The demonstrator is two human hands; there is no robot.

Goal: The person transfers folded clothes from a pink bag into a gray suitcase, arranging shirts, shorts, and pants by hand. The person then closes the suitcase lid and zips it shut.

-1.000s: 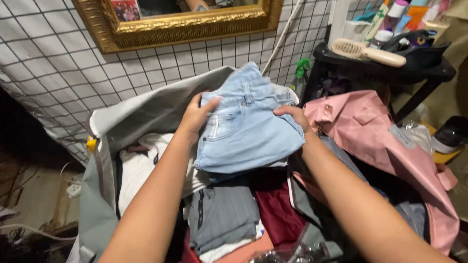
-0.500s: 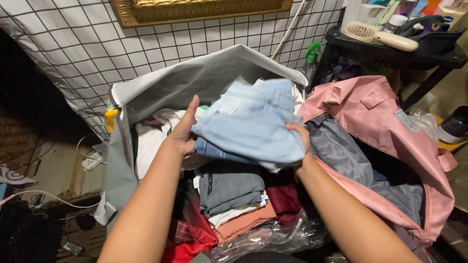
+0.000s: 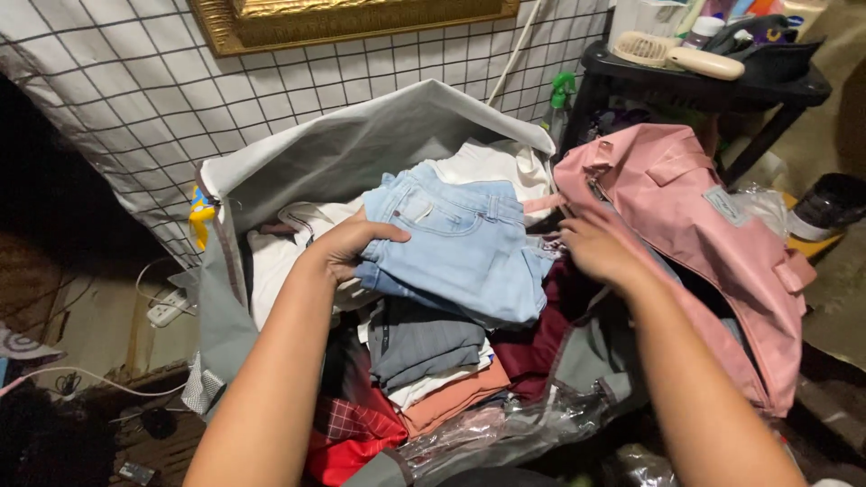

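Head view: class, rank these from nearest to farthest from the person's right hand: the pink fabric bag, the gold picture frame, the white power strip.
Measured from the right hand:
1. Pink fabric bag, beside the hand, to the right.
2. Gold picture frame, up on the grid wall, top centre.
3. White power strip, far left, low on the floor.

Not much labelled stuff here. The pink bag [image 3: 686, 216] has a small grey rectangular label patch [image 3: 729, 205] sewn on its upper side, set at a slant. On the dark surface [image 3: 713, 86] at the top right stand a few bottles and tubes [image 3: 722, 20], white, orange and purple, mostly cut off. Crinkly clear plastic wrap [image 3: 505, 428] lies at the front edge of the clothes pile.
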